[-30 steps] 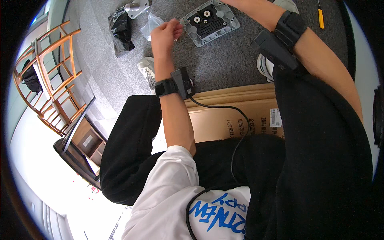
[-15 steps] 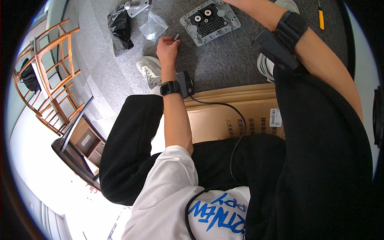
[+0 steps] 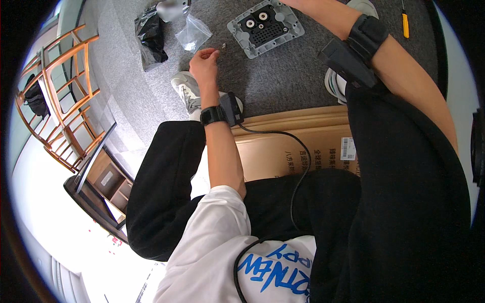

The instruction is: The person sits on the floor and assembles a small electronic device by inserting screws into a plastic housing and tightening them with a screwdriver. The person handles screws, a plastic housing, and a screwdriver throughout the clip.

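- Gray carpet (image 3: 283, 86) covers the floor, with a wooden chair (image 3: 83, 96) near 10 o'clock and brown cardboard (image 3: 262, 151) close to the center.
- Left forearm (image 3: 222, 151) extends from a white sleeve (image 3: 217, 212) toward 11 o'clock, nearly straight up the view, a black strap (image 3: 212, 115) around its wrist.
- The left hand (image 3: 203, 64) hangs low over the carpet, fingers curled and drawn close to the thumb; whether the tips meet, I cannot tell.
- Just off those fingertips, at their 2 o'clock, is a small metal part (image 3: 224, 46), apart from the hand.
- Right forearm (image 3: 414, 76) slants from 3 o'clock up to between 12 and 1, wearing a black device (image 3: 348, 63) near the wrist.
- The right hand lies past the top edge, so its grip and contact cannot be told.
- A gray metal housing (image 3: 265, 29) with a black inner panel rests on the carpet at 12 o'clock, near the right wrist.
- A clear plastic bag (image 3: 194, 33) sits at 11 o'clock, just beyond the left hand; a black bag (image 3: 153, 40) lies left of it.
- A yellow-handled tool (image 3: 405, 25) lies at 2 o'clock.
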### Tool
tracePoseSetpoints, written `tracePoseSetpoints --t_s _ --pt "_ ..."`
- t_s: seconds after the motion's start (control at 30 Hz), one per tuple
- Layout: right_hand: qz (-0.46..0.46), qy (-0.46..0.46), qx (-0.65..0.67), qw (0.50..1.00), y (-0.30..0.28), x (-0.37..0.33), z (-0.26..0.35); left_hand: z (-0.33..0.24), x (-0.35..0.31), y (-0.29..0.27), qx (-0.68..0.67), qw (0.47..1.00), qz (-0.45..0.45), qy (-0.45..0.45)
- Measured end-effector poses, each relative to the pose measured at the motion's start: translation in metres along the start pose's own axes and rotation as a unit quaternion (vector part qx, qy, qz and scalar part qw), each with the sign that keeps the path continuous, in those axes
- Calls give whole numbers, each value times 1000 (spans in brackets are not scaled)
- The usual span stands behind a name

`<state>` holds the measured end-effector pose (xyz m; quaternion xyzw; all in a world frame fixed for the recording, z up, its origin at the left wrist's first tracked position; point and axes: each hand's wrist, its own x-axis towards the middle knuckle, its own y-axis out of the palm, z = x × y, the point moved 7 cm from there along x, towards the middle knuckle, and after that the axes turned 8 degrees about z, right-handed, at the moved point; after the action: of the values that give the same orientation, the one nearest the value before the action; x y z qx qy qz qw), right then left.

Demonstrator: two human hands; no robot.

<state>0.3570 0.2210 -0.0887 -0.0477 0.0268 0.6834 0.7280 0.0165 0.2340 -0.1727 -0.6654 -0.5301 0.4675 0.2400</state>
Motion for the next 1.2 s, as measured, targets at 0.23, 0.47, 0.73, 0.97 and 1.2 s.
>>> tracePoseSetpoints --t_s 0.23,0.47,0.73,0.97,1.2 --pt "43 22 -21 999 8 3 -7 -60 -1 -24 -211 974 52 62" --pt "225 -7 68 972 43 -7 -2 -150 -29 -3 -458 845 227 157" --pt "216 -88 60 971 39 -4 11 -147 -29 20 -622 710 322 80" --pt "183 -113 38 976 34 -8 20 -156 -35 24 -641 659 384 79" --pt "161 -138 -7 977 30 -8 22 -151 -33 26 -636 676 367 53"
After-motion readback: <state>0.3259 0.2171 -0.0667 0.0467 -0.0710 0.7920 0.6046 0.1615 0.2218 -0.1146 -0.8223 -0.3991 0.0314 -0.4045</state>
